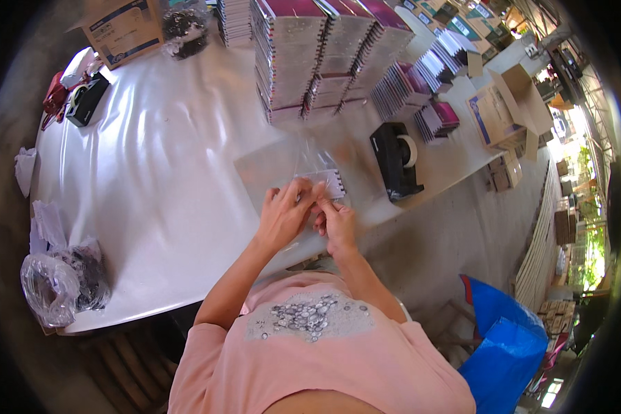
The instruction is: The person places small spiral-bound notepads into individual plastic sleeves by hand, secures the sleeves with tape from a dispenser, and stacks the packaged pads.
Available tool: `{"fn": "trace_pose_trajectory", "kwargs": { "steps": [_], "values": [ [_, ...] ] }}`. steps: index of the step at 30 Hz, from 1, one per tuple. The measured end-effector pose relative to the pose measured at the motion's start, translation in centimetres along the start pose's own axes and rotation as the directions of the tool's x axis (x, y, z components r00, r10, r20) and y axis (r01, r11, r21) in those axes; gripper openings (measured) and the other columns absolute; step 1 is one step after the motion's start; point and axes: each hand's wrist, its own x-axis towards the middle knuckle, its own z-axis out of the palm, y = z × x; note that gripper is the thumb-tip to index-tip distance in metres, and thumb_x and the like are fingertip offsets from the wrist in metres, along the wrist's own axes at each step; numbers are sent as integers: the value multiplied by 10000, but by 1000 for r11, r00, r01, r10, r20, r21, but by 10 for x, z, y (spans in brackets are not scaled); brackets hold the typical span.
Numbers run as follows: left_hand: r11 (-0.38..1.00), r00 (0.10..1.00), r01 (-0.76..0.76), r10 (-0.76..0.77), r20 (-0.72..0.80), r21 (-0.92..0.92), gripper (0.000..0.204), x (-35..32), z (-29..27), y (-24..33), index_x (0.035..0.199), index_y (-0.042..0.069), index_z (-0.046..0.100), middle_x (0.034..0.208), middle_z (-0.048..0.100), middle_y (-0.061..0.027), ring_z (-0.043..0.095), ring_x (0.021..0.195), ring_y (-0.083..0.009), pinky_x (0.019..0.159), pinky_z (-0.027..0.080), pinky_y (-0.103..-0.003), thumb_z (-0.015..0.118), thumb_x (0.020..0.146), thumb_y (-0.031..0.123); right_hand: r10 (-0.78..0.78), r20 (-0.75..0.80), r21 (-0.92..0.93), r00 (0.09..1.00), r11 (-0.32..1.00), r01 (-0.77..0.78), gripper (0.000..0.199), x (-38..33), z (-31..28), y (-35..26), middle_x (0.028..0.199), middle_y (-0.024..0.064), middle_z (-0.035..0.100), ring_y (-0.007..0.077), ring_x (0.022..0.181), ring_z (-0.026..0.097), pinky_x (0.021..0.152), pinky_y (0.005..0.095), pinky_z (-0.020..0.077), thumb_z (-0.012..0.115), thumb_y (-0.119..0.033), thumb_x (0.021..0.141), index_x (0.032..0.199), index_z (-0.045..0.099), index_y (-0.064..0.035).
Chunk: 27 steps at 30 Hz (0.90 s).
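Close together at the near edge of the table, my left hand (283,214) and my right hand (338,226) meet at the fingertips. The fingers of both are bent and pinched; whatever is between them is too small or hidden to make out. Just beyond them lies a small white spiral-bound notebook (334,182), partly covered by my fingers. A clear plastic bag or sheet (265,165) spreads flat around it. To the right stands a black tape dispenser (391,164) with a roll of tape in it.
Tall stacks of purple-covered spiral notebooks (290,62) stand at the back, with shorter stacks (400,93) beside them. An open cardboard box (497,114) is at the right. Crumpled plastic wrap (52,290) and another tape dispenser (87,100) lie along the left edge.
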Motion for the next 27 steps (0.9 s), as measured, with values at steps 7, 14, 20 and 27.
{"fn": "trace_pose_trajectory", "kwargs": {
  "steps": [7,14,20,27],
  "values": [
    [986,981,123,-103,165,-113,611,19,-21,2,1227,239,524,1177,486,-40,502,1069,-223,866,327,-394,709,651,153,-248,35,-413,968,879,240,425,33,-43,54,461,11,507,86,369,430,365,236,329,667,-408,796,585,617,-42],
    [996,976,-79,87,201,-44,696,28,-8,22,1264,279,482,1217,502,-6,477,1130,-162,938,278,-471,733,621,193,319,448,176,835,884,-432,372,27,-86,-2,952,88,603,172,796,604,632,289,496,624,-330,834,1081,553,-61],
    [870,860,-484,492,137,-90,706,67,-29,103,1285,347,465,1329,442,-3,366,1277,-213,949,251,-494,687,666,90,-131,500,390,856,916,-88,639,51,-132,-83,1256,50,465,195,1098,507,915,328,441,657,-34,757,1331,382,-92],
    [667,776,-630,517,-362,-397,441,162,-95,195,1003,257,623,1124,569,-94,525,1109,-320,809,329,-412,487,765,-88,-457,250,199,854,887,417,564,168,-190,-232,1109,78,566,193,1000,551,899,307,426,677,-77,733,1250,458,-17]
  ]
}}
